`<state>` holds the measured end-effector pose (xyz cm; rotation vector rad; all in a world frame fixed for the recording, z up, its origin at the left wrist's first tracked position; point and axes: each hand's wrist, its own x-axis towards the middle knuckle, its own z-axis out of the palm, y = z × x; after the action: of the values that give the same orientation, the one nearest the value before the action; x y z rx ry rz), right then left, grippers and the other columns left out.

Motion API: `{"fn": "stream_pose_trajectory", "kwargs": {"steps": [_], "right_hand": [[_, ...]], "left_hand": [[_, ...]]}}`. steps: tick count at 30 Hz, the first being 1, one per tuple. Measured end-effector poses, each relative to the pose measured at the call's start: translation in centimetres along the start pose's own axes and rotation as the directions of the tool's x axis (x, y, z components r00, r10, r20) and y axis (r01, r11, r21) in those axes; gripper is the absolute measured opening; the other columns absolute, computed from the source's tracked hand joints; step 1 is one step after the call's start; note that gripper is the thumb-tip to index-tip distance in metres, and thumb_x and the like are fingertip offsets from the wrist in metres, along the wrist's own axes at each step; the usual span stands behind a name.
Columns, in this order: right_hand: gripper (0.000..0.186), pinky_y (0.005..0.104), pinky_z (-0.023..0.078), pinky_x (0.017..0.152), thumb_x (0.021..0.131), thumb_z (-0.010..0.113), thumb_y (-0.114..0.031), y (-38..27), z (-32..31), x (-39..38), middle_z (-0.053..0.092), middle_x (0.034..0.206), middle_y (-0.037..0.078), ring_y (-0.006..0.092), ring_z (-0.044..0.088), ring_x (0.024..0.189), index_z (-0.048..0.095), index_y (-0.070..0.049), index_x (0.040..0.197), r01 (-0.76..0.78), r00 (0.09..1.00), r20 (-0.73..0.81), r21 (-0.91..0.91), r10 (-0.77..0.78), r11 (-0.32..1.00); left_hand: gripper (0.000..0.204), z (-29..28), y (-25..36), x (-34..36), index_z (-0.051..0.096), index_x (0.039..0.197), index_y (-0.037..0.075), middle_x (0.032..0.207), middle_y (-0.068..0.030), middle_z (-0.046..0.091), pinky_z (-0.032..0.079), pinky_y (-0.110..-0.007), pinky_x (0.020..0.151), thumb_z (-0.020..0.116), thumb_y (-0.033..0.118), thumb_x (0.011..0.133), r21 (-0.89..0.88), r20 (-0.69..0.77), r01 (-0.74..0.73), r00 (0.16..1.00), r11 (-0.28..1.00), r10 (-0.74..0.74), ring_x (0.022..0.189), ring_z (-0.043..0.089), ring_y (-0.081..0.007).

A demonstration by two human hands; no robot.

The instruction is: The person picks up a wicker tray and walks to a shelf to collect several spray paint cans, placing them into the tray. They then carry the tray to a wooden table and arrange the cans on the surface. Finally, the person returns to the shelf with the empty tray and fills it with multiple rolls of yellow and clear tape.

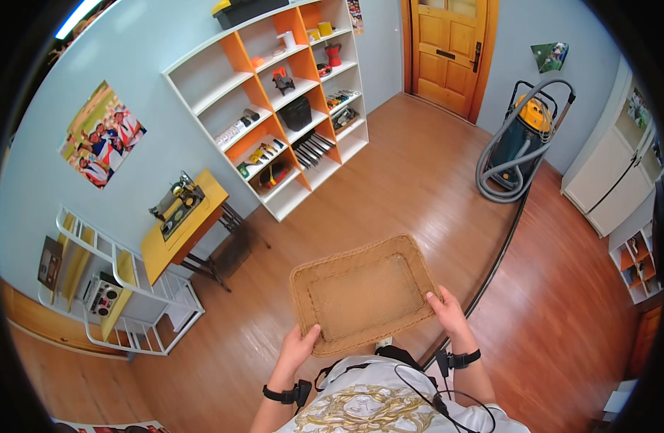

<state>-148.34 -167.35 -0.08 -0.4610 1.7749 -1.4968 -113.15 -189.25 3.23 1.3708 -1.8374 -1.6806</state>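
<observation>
A shallow rectangular wicker basket [368,299], light brown with a braided rim, is held level in front of my body. Nothing lies inside it. My left hand [298,348] grips its near left corner, thumb over the rim. On the right side, my right hand [447,312] closes round the rim, its thumb inside the edge. The other fingers of both hands are mostly hidden under the basket. Each wrist wears a black strap with a small device.
Ahead stands a white and orange shelf unit [256,77] with tools and containers. To the left are a sewing machine table [215,189] and a white metal rack [146,292]. A vacuum cleaner [516,148] with a grey hose, a wooden door [445,54] and a white cabinet [613,169] are at the right.
</observation>
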Motion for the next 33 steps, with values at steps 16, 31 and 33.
{"fn": "stream_pose_trajectory", "kwargs": {"steps": [16,31,33], "right_hand": [[0.036,0.0316,0.051,0.100,0.110,0.065,-0.021,-2.8,-6.9,14.5,0.074,0.122,0.005,0.0136,0.065,0.110,0.067,0.001,0.139,-0.067,0.983,-0.168,0.090,0.081,0.994],[0.040,0.0323,0.057,0.095,0.113,0.060,-0.017,-13.1,-8.1,37.7,0.072,0.131,0.006,0.0147,0.068,0.113,0.059,-0.001,0.149,0.066,0.942,-0.334,0.067,-0.040,0.996],[0.041,0.0331,0.057,0.099,0.113,0.059,-0.017,-14.5,-7.6,41.1,0.071,0.135,0.007,0.0160,0.069,0.117,0.057,-0.001,0.152,0.109,0.948,-0.305,0.030,-0.094,0.994]], "left_hand": [[0.043,8.8,7.1,18.7,0.067,0.137,-0.005,0.124,-0.0130,0.078,0.057,-0.036,0.098,0.068,0.027,0.108,0.015,0.174,0.076,0.982,0.997,-0.078,0.113,0.072,-0.0193],[0.047,12.1,18.7,52.2,0.068,0.135,-0.002,0.123,-0.0195,0.079,0.057,-0.040,0.098,0.069,0.036,0.107,0.062,0.286,-0.244,0.933,0.968,0.217,0.115,0.075,-0.0285],[0.047,11.7,20.9,55.9,0.068,0.135,-0.002,0.122,-0.0195,0.079,0.057,-0.040,0.098,0.069,0.036,0.107,0.045,0.323,-0.223,0.925,0.974,0.198,0.115,0.075,-0.0285]]}}
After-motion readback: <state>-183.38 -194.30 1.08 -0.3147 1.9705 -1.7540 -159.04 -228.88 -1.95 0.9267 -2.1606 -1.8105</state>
